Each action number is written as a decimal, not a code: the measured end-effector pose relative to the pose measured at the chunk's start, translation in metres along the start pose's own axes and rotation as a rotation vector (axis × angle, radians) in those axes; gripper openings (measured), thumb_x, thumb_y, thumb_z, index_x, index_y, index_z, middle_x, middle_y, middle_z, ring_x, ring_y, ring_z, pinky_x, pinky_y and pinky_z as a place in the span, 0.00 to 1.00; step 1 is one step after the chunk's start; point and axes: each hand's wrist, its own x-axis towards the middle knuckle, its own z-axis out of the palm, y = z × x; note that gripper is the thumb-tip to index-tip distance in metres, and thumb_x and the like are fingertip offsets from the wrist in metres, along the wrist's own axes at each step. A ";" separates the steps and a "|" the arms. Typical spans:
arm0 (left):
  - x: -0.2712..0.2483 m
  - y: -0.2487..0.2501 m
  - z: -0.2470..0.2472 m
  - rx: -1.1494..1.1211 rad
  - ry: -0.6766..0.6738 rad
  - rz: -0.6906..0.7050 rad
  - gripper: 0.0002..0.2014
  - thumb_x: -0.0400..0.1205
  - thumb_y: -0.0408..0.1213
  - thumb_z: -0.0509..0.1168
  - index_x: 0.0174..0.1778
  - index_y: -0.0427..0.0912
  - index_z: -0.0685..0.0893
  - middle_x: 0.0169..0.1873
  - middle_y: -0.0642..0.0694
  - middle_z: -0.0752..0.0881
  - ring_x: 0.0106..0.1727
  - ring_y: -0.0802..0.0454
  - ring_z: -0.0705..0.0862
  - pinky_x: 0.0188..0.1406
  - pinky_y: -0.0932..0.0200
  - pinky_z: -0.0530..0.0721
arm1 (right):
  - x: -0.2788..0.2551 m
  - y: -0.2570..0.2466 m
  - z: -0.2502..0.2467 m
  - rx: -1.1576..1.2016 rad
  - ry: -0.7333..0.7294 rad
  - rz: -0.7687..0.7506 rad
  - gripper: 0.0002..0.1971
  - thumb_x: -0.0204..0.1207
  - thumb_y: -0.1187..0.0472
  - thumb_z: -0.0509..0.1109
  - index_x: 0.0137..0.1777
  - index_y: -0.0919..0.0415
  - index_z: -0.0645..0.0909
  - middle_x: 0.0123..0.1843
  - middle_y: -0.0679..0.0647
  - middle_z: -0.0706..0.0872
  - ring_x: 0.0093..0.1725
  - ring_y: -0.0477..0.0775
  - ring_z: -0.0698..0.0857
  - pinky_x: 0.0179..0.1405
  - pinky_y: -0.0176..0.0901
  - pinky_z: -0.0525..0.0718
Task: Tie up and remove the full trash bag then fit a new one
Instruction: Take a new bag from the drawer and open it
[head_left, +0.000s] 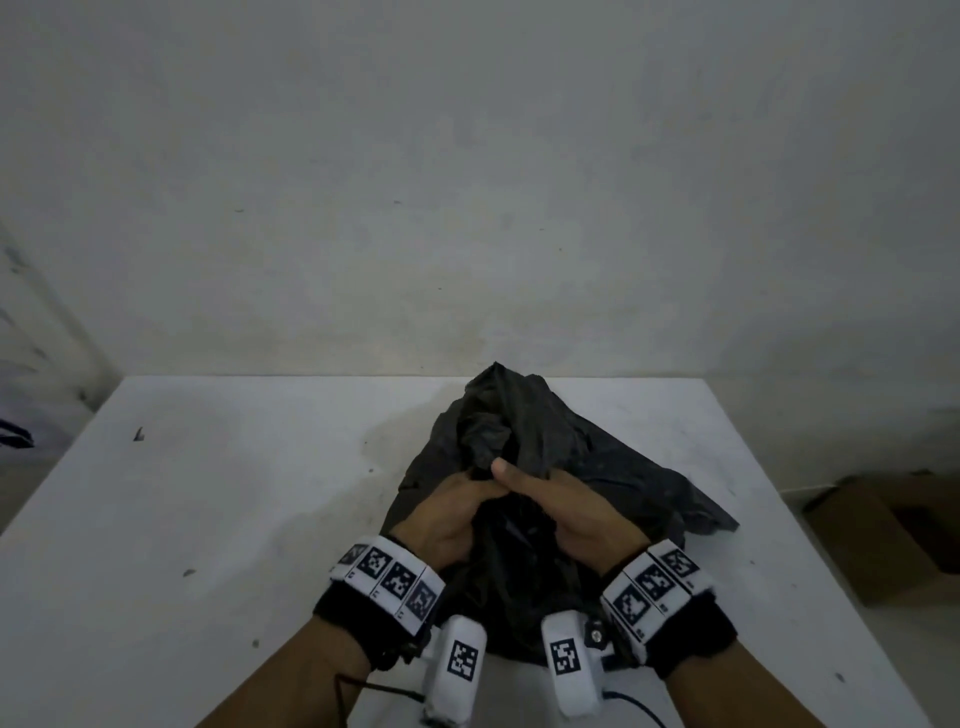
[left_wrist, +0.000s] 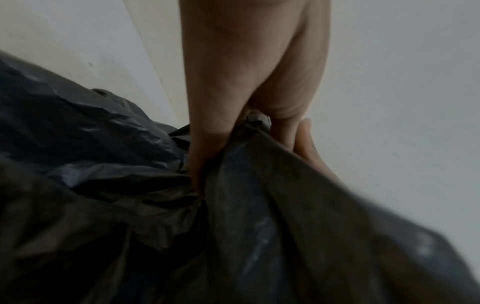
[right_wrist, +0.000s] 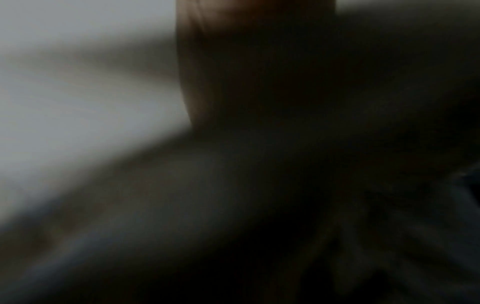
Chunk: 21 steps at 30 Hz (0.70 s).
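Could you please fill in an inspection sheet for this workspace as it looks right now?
Surface: white table, scuffed, with dark specks.
Job's things: black trash bag on the table, its neck bunched; no bin or new bag seen.
Clutter: nothing seen on the table beyond specks.
Hands: left hand and right hand both grip the gathered plastic; the right wrist view is too blurred to add detail.
Cables: thin black cable from the wrist cameras.
Surroundings: bare wall; cardboard box on the floor, right.

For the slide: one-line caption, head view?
Both hands, left hand and right hand, bunch the black trash bag on a white table.
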 end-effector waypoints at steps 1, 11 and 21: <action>0.002 -0.002 -0.002 -0.001 0.010 0.011 0.15 0.82 0.29 0.64 0.64 0.30 0.82 0.61 0.32 0.86 0.63 0.35 0.84 0.66 0.45 0.81 | 0.002 0.000 0.001 -0.006 0.041 -0.015 0.25 0.73 0.54 0.77 0.65 0.70 0.84 0.59 0.64 0.89 0.59 0.61 0.89 0.63 0.53 0.85; -0.007 0.008 0.002 -0.037 0.151 -0.170 0.21 0.81 0.53 0.65 0.58 0.39 0.84 0.52 0.37 0.88 0.60 0.35 0.83 0.63 0.35 0.77 | 0.028 -0.023 0.001 0.527 0.176 0.018 0.29 0.83 0.43 0.60 0.71 0.68 0.78 0.68 0.67 0.83 0.67 0.66 0.82 0.62 0.61 0.82; -0.001 0.058 0.001 -0.699 -0.003 0.180 0.21 0.90 0.36 0.49 0.76 0.31 0.71 0.75 0.29 0.72 0.60 0.43 0.85 0.62 0.45 0.78 | 0.021 -0.045 -0.018 0.892 0.060 -0.147 0.32 0.85 0.40 0.52 0.77 0.63 0.73 0.74 0.69 0.78 0.72 0.71 0.77 0.66 0.65 0.78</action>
